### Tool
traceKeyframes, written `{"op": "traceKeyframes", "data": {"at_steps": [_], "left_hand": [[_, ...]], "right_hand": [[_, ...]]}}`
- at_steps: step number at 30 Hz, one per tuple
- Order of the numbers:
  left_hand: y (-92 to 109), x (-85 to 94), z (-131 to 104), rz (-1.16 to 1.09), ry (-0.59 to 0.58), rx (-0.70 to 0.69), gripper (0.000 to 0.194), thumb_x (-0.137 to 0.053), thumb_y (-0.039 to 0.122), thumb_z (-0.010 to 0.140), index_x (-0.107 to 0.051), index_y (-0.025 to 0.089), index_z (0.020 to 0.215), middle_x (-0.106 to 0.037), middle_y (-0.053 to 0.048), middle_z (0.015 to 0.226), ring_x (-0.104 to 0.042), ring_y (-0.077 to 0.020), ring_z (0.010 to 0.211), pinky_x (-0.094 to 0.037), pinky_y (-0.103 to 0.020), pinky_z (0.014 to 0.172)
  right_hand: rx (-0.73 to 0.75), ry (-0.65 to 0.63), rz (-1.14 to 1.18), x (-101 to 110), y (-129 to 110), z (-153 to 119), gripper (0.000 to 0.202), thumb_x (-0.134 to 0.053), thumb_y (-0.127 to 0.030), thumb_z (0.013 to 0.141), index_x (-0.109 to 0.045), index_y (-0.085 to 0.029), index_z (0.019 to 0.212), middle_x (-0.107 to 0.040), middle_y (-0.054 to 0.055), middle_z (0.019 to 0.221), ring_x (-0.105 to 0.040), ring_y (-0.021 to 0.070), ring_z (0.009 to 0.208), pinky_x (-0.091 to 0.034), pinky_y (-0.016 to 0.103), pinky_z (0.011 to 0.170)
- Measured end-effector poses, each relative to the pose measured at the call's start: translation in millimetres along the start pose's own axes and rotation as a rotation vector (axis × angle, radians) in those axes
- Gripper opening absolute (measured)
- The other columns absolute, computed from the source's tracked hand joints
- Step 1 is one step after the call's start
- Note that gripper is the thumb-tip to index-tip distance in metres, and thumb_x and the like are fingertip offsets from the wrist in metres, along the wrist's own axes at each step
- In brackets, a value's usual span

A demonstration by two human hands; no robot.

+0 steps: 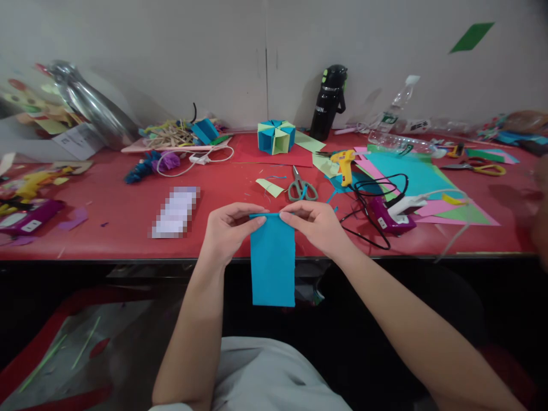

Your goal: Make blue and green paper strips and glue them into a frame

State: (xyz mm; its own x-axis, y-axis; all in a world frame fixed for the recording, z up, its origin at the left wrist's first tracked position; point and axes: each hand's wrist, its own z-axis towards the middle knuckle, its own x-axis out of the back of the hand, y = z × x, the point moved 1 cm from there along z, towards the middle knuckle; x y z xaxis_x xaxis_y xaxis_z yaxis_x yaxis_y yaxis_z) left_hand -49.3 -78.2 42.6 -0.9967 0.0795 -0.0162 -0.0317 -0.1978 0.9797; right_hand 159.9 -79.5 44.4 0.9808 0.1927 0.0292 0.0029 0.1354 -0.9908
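A blue strip of paper (273,262) hangs in front of the table's near edge, its top edge folded or rolled narrowly. My left hand (231,228) pinches the top left corner between thumb and fingers. At the top right corner, my right hand (314,225) pinches the same edge. Just beyond my hands lie grey-handled scissors (302,187) and a pale green paper scrap (269,188). Farther back stands a folded paper piece (276,137) in blue and pale green sections.
On the red table (107,200), a yellow glue gun (343,165) with a black cable lies near a purple power socket (391,220). Coloured sheets (415,174) and plastic bottles are at right. A black flask (329,103) stands behind. Left are a blurred-out rectangle (174,212) and a steel jug (94,108).
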Motion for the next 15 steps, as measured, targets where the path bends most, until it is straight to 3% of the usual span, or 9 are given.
{"op": "traceKeyframes", "data": {"at_steps": [9,15], "left_hand": [[-2.2,2.7,0.9,-0.032,0.009,0.070,0.029,-0.089,0.036,0.072,-0.081,0.019,0.094,-0.080,-0.007,0.084,-0.073,-0.0189,0.074,-0.062,-0.029,0.068],[-0.9,1.1,0.8,-0.010,0.041,0.056,0.027,-0.089,0.037,0.072,-0.082,0.019,0.091,-0.081,-0.007,0.089,-0.075,-0.0215,0.081,-0.063,-0.031,0.072]], "right_hand": [[0.043,0.018,-0.029,0.1,-1.4,-0.7,0.023,-0.081,-0.041,0.081,-0.078,-0.020,0.091,-0.079,0.005,0.085,-0.073,0.0190,0.078,-0.058,0.032,0.074],[0.046,0.020,-0.039,2.3,0.1,0.2,0.024,-0.081,-0.042,0.081,-0.079,-0.021,0.092,-0.079,0.005,0.087,-0.073,0.0192,0.079,-0.058,0.033,0.075]]}}
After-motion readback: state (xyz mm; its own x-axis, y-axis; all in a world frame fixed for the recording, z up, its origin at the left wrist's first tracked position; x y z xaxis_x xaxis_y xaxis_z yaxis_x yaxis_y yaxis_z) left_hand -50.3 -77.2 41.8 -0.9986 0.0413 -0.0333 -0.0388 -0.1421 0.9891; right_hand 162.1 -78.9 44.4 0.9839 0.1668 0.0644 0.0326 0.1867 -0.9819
